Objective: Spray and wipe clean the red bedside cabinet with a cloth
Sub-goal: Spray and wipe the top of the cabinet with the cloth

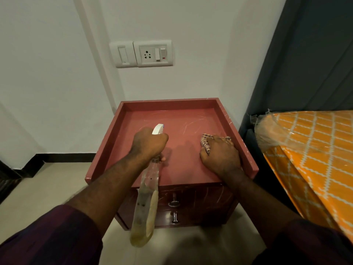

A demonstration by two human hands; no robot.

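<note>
On the red cabinet (pixel 172 119), right hand (pixel 219 155) presses the cloth (pixel 206 143); left hand (pixel 150 142) grips the spray bottle (pixel 145 207).

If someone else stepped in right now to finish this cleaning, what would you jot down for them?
Left hand: grips the spray bottle at its neck, nozzle held over the cabinet top.
Right hand: palm down, pressing the checked cloth onto the right side of the red cabinet top.
Done: unclear; no wet patch shows, only pale streaks.
Left: spray, wipe the top and its rims, then the drawer fronts.
</note>
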